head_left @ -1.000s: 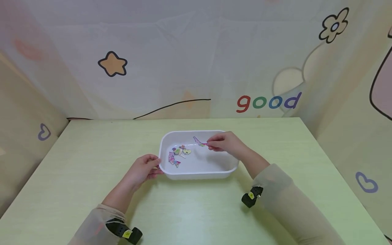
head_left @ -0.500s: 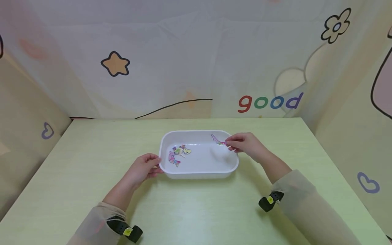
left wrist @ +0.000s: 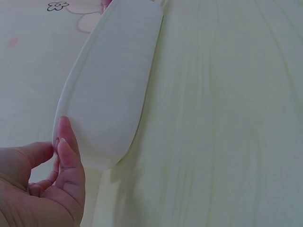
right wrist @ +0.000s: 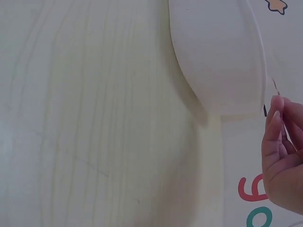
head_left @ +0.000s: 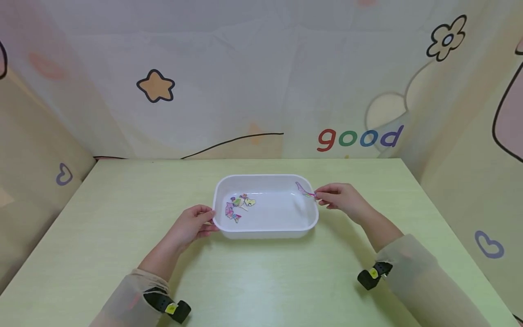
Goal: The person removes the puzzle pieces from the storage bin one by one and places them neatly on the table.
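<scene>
A white plastic basin [head_left: 265, 235] stands on the table, with several small colourful flat cutouts [head_left: 238, 203] lying in its left part. My left hand [head_left: 194, 225] pinches the basin's left rim between thumb and fingers; the left wrist view shows the same hold by the left hand [left wrist: 52, 175]. My right hand [head_left: 343, 200] pinches one end of a thin pink and purple cutout [head_left: 304, 190] over the basin's right end. In the right wrist view that piece [right wrist: 276, 86] appears almost edge-on above the fingertips of the right hand [right wrist: 282, 146]. Its exact kind cannot be made out.
The pale green-yellow table [head_left: 253, 277] reaches back to a printed cloth backdrop [head_left: 229, 81], with cloth sides at left and right. A black camera is strapped to each wrist.
My right hand has moved rightward with the pink and purple cutout, from above the basin's middle to its right rim. The left hand and the basin have stayed in place.
</scene>
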A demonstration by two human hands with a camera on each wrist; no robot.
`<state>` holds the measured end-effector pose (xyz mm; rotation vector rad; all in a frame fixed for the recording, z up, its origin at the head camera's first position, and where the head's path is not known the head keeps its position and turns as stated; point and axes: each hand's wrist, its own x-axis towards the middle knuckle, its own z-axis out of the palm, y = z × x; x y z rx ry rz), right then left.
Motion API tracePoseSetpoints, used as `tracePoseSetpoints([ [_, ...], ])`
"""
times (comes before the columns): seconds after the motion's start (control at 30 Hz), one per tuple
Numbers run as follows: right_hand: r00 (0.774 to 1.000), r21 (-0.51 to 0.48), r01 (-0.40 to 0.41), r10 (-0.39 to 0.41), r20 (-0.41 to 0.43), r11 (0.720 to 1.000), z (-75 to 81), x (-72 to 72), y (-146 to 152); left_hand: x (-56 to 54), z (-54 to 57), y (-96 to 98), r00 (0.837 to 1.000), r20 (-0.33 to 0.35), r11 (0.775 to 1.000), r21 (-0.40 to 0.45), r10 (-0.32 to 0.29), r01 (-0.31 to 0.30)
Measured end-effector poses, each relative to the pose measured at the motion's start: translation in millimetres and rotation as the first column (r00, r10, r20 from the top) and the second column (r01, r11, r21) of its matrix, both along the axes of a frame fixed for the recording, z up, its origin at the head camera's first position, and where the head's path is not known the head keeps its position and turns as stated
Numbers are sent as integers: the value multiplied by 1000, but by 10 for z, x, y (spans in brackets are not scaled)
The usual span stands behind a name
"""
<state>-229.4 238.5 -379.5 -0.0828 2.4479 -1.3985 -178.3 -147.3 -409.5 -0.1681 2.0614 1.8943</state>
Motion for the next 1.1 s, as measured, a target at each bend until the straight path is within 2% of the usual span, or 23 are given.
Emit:
tracePoseSetpoints([
  [0.53, 999, -28, 20, -21, -40, 999, -13, 43, 251, 3, 9, 12, 999, 22, 999, -21, 28, -27],
  [1.1, 999, -20, 50, -50, -10, 999, -50, 19, 492, 17, 31, 0, 1000, 16, 1000, 1, 19, -19],
])
